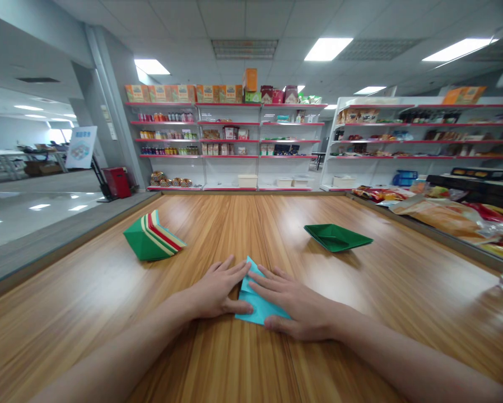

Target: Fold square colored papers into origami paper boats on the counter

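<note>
We have both hands on a piece of folded light blue paper (260, 309), which lies at the near middle of the wood-grain bench (218, 364), its narrow tip pointing to the far side. Our left hand (218, 290) comes in from the left, fingers stretched out and unclenched, with the thumb on the paper and the fingertips at its left edge near the tip. Our right hand (299, 305) lies partly over the right side of the paper, its fingers likewise extended and loose, closed around nothing. Farther off to the left we see a folded green paper stack (144, 240) with cream, red and blue layers, and to the right a dark green folded paper (339, 240), both well apart from our hands. Packets (440, 215) lie at the far right, and stocked shelves (222, 168) stand beyond the bench's far edge
</note>
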`<state>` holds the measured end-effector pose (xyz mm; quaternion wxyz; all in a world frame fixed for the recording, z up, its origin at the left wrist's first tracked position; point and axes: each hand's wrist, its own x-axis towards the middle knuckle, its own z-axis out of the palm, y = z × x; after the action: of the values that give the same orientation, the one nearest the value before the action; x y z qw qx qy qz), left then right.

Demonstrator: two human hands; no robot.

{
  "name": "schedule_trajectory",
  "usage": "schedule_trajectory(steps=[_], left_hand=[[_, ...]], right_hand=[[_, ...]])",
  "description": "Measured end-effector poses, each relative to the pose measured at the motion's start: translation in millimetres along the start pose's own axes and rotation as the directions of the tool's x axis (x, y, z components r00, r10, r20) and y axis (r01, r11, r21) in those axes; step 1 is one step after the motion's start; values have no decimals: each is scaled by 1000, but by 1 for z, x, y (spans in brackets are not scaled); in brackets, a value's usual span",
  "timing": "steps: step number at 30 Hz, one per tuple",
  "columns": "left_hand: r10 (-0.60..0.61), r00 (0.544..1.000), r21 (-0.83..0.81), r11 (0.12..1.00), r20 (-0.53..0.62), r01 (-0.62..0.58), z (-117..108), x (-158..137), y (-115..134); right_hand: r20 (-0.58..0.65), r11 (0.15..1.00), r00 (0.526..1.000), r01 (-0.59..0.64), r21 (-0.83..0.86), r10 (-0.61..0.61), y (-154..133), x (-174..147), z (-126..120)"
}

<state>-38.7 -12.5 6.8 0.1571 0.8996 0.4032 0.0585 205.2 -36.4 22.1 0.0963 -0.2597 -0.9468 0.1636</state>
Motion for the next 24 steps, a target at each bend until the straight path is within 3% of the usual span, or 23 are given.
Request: schedule_trajectory(steps=[5,12,14,18,20,24], left_hand=[[-51,998,39,998,-25,52,-3,-1,4],[60,996,-5,998,68,-60,-4,1,-2],[70,995,-8,998,66,-69,-4,1,-3],[88,995,5,996,54,-88,-4,0,-3],[100,994,31,994,46,-102,-5,-1,-2],[149,988,88,985,-30,-145,-8,0,2]], right_hand=[[34,998,998,59,3,-59,-10,0,-3],[59,989,995,78,126,-86,-8,-2,-7],[41,992,999,23,124,-28,1,-1,-5],[-65,972,970,-236,-4,235,26,3,1],[-94,960,958,-276,-52,271,35,4,4],[-111,967,967,-240,-88,230,37,3,4]])
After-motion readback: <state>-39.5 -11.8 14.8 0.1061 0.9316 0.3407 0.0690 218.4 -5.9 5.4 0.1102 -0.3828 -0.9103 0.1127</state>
